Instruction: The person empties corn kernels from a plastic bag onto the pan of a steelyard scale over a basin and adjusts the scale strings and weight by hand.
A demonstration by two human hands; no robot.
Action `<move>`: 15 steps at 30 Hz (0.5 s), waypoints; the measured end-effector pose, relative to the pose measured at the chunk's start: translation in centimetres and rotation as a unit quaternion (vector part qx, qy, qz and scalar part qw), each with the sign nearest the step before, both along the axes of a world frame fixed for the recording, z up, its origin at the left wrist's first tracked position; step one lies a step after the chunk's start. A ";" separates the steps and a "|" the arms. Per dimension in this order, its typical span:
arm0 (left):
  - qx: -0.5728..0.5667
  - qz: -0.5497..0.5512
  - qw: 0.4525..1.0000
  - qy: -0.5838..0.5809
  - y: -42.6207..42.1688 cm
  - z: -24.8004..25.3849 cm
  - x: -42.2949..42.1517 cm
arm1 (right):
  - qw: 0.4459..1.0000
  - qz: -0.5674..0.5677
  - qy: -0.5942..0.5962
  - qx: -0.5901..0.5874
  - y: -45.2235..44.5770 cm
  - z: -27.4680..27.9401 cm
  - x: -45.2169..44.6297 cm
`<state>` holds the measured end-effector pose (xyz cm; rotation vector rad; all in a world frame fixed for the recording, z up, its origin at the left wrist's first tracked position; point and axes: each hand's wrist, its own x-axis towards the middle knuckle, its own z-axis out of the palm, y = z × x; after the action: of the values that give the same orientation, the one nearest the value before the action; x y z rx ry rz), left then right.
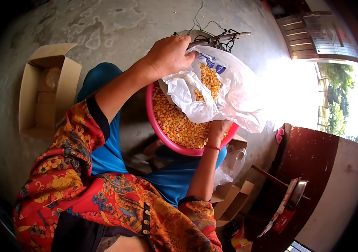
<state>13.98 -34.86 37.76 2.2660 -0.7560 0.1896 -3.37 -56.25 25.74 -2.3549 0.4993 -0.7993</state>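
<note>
A white plastic bag (pixel 242 90) with blue print hangs over a pink basin (pixel 159 131), its mouth facing me and yellow corn kernels showing inside. More loose corn (pixel 181 130) fills the basin. At the bag's upper left edge, my left hand (pixel 171 54) is closed on the plastic. My right hand (pixel 221 127), with a red band at the wrist, is at the bag's lower edge over the corn; its fingers are hidden beneath the plastic.
An open cardboard box (pixel 40 98) stands on the floor at the left. Beyond the basin lies a stick with tangled dark cords (pixel 225 38). Another carton (pixel 231 199) and a clear bag (pixel 231 166) are at the lower right, near a dark red panel (pixel 309 164).
</note>
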 end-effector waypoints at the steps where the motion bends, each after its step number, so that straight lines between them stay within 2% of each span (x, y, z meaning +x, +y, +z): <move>1: -0.002 0.000 1.000 -0.001 0.0 0.0 0.0 | 0.988 0.007 -0.061 0.144 0.0 0.2 0.1; 2: -0.005 0.000 1.000 -0.001 0.0 -0.1 0.0 | 0.951 0.013 -0.121 0.284 0.1 0.4 0.2; 3: -0.005 -0.001 1.000 -0.001 0.1 -0.1 0.0 | 0.951 0.011 -0.121 0.283 0.1 0.6 0.4; 4: 0.000 -0.003 1.000 0.010 0.1 0.0 0.0 | 0.874 -0.058 -0.176 0.449 1.2 2.4 0.8; 5: 0.003 -0.004 1.000 0.021 0.1 0.0 0.0 | 0.762 -0.124 -0.223 0.595 1.7 3.4 1.0; 6: 0.002 -0.004 1.000 0.021 0.1 -0.1 0.0 | 0.763 -0.123 -0.223 0.595 1.0 2.8 0.5; 8: -0.006 0.001 1.000 0.007 -0.1 -0.4 0.0 | 0.667 -0.007 -0.277 0.691 -1.9 1.1 -1.6; 9: -0.007 0.006 1.000 0.007 -0.1 -0.5 0.0 | 0.659 0.072 -0.288 0.691 -2.9 1.3 -2.4; 10: -0.014 0.003 1.000 -0.007 -0.1 -0.5 -0.1 | 0.668 0.018 -0.305 0.678 -2.2 3.9 -2.3; 12: -0.023 0.002 1.000 -0.019 -0.1 -0.5 -0.4 | 0.730 -0.103 -0.315 0.598 0.6 10.5 -1.7; 14: -0.012 0.004 1.000 -0.011 -0.1 -0.2 -0.5 | 0.641 0.153 -0.339 0.671 -2.3 12.9 -3.0; 15: -0.014 0.004 1.000 -0.011 -0.1 -0.1 -0.6 | 0.642 0.154 -0.339 0.670 -2.7 13.3 -2.8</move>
<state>13.43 -34.95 37.65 2.2452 -0.7511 0.2283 -6.20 -58.97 39.04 -0.6140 0.1755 -0.6660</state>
